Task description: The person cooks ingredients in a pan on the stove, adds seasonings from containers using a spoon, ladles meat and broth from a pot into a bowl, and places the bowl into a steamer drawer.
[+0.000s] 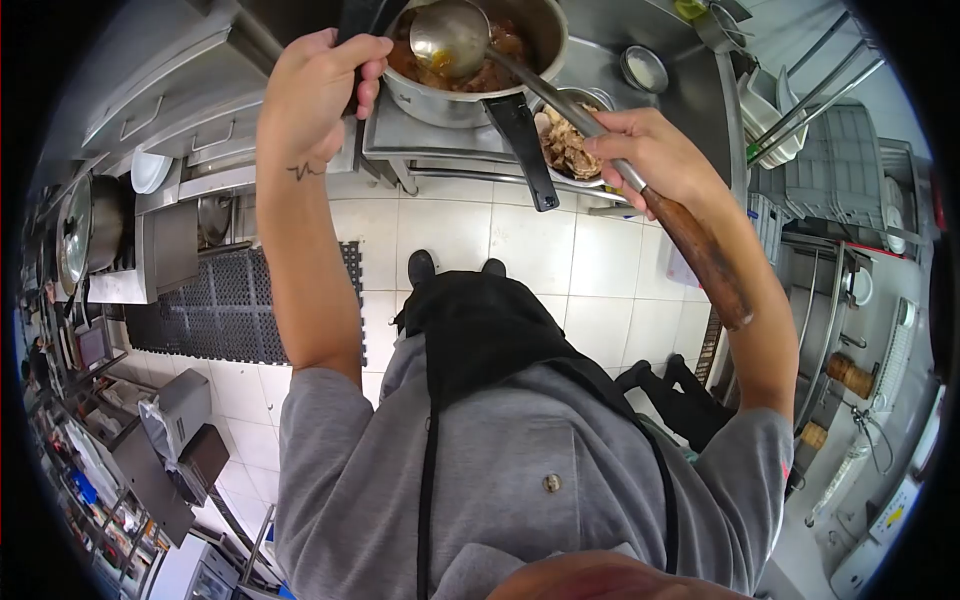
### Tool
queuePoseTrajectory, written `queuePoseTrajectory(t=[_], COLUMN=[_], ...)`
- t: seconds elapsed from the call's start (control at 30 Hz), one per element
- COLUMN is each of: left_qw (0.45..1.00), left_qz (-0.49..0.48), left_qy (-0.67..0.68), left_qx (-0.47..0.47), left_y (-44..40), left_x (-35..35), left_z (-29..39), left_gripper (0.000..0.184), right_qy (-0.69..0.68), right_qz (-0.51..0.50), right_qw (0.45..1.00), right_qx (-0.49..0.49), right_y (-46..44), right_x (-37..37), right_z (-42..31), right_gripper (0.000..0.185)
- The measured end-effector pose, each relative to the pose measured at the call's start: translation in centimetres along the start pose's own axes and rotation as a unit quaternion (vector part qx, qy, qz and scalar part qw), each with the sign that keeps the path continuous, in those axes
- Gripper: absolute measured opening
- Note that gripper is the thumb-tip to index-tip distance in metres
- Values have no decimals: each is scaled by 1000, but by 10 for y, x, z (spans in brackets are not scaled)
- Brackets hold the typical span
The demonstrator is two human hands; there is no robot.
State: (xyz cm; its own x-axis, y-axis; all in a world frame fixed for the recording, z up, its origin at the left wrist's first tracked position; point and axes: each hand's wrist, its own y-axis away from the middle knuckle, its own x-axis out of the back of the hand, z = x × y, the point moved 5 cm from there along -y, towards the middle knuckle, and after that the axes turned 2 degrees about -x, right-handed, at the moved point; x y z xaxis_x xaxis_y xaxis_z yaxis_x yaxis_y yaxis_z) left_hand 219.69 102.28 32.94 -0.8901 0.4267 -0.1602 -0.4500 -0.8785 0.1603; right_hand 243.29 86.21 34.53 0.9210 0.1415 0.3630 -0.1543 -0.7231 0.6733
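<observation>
My right hand [655,155] is closed around the metal shaft of a ladle [610,140], whose wooden end reaches back along my forearm. The ladle's round bowl is over the pressure cooker pot [440,108], which holds a reddish-brown stew [510,45]. A long black handle [520,150] sticks out from the pot toward me. At the pot's left, my left hand [325,90] is closed on a black handle [368,22]; what it belongs to is cut off at the top. Below the ladle shaft, a metal bowl holds cooked pieces of food [565,145].
The pot stands on a steel counter [430,142]. A small metal bowl with white contents [645,70] is at the right. Grey crates [835,165] stand farther right, and a black mat [220,305] covers floor at left. Another person's dark legs [680,400] show behind my right side.
</observation>
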Motion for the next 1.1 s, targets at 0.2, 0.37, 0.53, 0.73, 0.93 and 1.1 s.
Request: queuePoseTrajectory(t=[0.2, 0.37, 0.53, 0.73, 0.93, 1.1], left_qw=[1000, 1000, 1000, 1000, 1000, 1000], left_qz=[-3, 0, 5, 17, 17, 24], left_qy=[5, 25, 9, 4, 3, -20], left_qx=[-6, -13, -21, -14, 2, 1], left_y=[-7, -5, 0, 9, 15, 21], left_x=[0, -2, -6, -8, -7, -13], left_z=[-3, -4, -5, -7, -4, -4], left_gripper=[18, 20, 12, 11, 15, 15], right_qy=[24, 27, 58, 94, -41, -327], right_qz=[-1, 12, 34, 24, -33, -129], right_qw=[1000, 1000, 998, 995, 998, 936], right_qx=[-12, 6, 0, 13, 27, 20], right_y=[-4, -5, -7, -12, -11, 0], right_x=[-1, -5, -6, -7, 6, 6], right_z=[-9, -10, -12, -5, 13, 47], right_gripper=[18, 16, 17, 19, 17, 17])
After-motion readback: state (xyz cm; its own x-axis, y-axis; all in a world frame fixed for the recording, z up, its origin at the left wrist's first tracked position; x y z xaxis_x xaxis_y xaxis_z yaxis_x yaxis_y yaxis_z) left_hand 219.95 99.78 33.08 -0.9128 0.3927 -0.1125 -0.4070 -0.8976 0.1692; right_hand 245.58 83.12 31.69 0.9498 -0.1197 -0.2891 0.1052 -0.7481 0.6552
